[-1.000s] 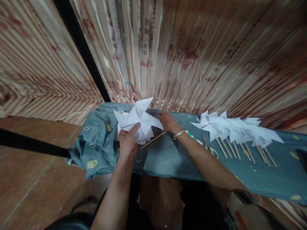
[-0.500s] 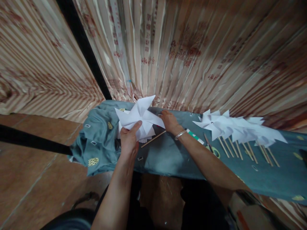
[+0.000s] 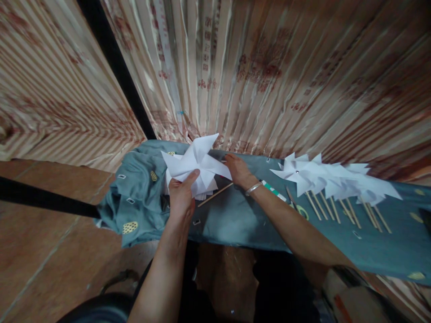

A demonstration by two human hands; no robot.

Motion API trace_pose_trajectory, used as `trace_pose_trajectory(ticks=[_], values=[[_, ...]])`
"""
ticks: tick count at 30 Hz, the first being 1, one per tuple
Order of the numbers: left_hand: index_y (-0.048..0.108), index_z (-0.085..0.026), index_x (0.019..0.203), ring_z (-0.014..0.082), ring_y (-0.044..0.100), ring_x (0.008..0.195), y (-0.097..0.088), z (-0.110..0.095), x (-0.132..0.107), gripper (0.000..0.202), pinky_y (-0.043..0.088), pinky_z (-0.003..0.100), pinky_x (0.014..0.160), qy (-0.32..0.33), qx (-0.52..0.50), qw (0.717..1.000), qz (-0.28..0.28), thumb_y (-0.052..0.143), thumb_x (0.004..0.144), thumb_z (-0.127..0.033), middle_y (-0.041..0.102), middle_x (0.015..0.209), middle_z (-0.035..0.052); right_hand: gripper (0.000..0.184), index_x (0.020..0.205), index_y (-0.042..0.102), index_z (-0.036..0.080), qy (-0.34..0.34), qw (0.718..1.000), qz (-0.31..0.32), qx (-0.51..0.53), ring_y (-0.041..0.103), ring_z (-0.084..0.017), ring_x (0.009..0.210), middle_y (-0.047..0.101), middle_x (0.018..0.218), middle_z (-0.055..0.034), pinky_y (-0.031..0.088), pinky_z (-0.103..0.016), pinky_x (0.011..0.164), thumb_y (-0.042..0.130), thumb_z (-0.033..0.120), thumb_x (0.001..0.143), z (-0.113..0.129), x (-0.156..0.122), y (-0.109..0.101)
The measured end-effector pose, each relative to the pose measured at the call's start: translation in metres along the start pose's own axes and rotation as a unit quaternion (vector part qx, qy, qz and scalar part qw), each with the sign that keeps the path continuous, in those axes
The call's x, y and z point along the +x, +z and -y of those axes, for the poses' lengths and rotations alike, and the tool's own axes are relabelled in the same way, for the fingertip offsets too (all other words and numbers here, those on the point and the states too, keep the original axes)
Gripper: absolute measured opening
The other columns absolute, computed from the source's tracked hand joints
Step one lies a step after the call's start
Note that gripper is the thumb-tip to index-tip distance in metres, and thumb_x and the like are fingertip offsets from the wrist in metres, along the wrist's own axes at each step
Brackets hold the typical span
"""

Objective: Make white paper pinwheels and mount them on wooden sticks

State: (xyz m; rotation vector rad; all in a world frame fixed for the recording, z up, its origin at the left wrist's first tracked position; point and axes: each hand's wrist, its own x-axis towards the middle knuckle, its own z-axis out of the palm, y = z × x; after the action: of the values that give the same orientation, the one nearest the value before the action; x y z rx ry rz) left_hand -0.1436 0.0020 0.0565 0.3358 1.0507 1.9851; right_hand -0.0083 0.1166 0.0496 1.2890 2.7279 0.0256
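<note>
My left hand [image 3: 181, 196] grips a white paper pinwheel [image 3: 195, 162], thumb on its front, lifted a little above a small stack of white paper [image 3: 205, 190]. My right hand [image 3: 238, 171], with a bracelet on the wrist, rests at the far edge of the teal cloth [image 3: 229, 220], just right of the pinwheel's blades; its fingers are curled on something I cannot make out. A thin wooden stick [image 3: 214, 195] lies on the cloth between my two hands.
A row of several finished white pinwheels [image 3: 333, 179] on wooden sticks lies to the right. Scissors with green handles [image 3: 296, 207] and a green-and-white tube [image 3: 273, 190] lie beside my right forearm. Striped curtains hang behind; brown tiled floor spreads to the left.
Both hands and the pinwheel have hardly moved; only the view has shifted slightly.
</note>
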Motion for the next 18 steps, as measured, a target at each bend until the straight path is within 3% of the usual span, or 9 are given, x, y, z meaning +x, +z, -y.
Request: trace_pose_trajectory(ticks=[7,18], values=[[0.075,-0.016,0.091,0.0214,0.072,0.08,0.0012,-0.0005,-0.0006,0.045,0.057,0.032,0.079,-0.007,0.011,1.0,-0.008,0.087,0.048,-0.023,0.077,0.084,0.0053,0.025,0.102,0.073,0.017,0.016,1.0,0.01,0.021,0.053,-0.026,0.122,0.064,0.125,-0.0142,0.043,-0.031,0.098,0.053,0.015,0.087,-0.0068,0.0042,0.0029],[0.074,-0.016,0.092,0.0236,0.072,0.087,0.0017,-0.0008,-0.0021,0.048,0.056,0.034,0.082,-0.015,0.015,1.0,-0.008,0.087,0.047,-0.024,0.077,0.085,0.0058,0.026,0.102,0.074,0.012,0.025,0.999,0.009,0.031,0.055,-0.028,0.119,0.065,0.122,-0.0184,0.044,-0.034,0.098,0.052,0.017,0.088,-0.006,0.007,0.0047]])
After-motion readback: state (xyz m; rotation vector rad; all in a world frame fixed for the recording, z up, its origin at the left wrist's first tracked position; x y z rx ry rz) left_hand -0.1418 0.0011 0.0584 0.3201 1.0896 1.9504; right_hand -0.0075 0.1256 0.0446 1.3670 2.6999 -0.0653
